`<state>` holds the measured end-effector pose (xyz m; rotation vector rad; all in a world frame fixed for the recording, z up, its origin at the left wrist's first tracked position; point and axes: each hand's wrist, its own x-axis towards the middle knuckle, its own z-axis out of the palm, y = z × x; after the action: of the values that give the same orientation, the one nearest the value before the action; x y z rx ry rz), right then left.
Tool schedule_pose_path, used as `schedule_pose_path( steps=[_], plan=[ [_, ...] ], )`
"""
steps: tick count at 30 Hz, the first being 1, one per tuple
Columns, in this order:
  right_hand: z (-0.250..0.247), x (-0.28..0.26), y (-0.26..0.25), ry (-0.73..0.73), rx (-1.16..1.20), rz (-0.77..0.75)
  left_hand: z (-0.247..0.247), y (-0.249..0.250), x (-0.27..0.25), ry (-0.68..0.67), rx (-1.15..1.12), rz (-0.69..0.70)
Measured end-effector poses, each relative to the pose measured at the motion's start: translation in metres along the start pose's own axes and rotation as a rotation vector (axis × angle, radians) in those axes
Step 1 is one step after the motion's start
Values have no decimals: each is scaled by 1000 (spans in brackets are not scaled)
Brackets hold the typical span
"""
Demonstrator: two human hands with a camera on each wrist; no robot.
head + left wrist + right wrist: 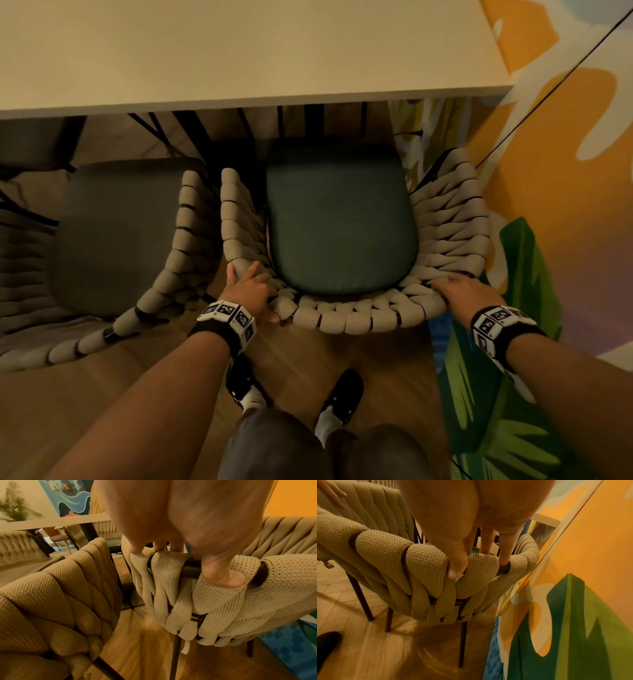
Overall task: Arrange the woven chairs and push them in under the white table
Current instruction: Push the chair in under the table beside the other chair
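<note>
Tight corner this one: painted mural wall (565, 212) runs close along the right, wood floor (383, 359) underneath, and the white table (239, 61) sits at the far side. The woven chair (448, 219) with the green cushion (339, 222) has only its front edge under the tabletop. Left hand (251, 291) and right hand (462, 291) both curl over the backrest's top rail, thumbs behind, fingers hooked in front. Main risk I'd guess: an uneven push swings the right arm into the wall, or the left arm snags the neighbouring woven chair (185, 226), which nearly touches it already.
</note>
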<state>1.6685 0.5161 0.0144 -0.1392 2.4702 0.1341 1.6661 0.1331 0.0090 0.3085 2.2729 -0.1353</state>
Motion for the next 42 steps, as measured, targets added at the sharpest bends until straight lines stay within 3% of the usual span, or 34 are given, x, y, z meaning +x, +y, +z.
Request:
schedule_pose_path(
  steps=[6,9,12,14,15,17,20,23,26,28,30,33,37,42],
  plan=[
    [-1,-2,2,8,-7,-13,9,1,4,46,16,-16],
    [-1,-7,0,-31,33,-33,18,7,-2,113,-104,-62],
    [-7,-15,0,39,399,63,25,16,-14,376,-522,-202],
    [-5,-15,7,243,716,191,24,21,-20,556,-914,-392],
    [-4,-15,9,343,848,282,25,22,-19,575,-1119,-499],
    [0,-11,13,428,1077,469,26,23,-14,471,-1517,-679],
    [15,11,17,255,1456,734,33,26,-2,330,-1803,-735],
    [26,35,23,108,1715,843,28,25,12,328,-1857,-767],
    [29,50,26,35,1798,867,31,22,29,306,-1916,-841],
    [34,56,24,-30,1840,852,63,5,61,361,-1954,-910],
    [41,63,25,-66,1833,864,43,10,57,418,-2040,-948],
    [29,64,25,-62,1767,943,9,24,42,438,-2039,-985],
    [5,61,35,-24,1840,888,-6,29,44,471,-2046,-889],
    [-20,65,52,3,1894,867,-39,31,38,502,-2083,-863]
  ],
)
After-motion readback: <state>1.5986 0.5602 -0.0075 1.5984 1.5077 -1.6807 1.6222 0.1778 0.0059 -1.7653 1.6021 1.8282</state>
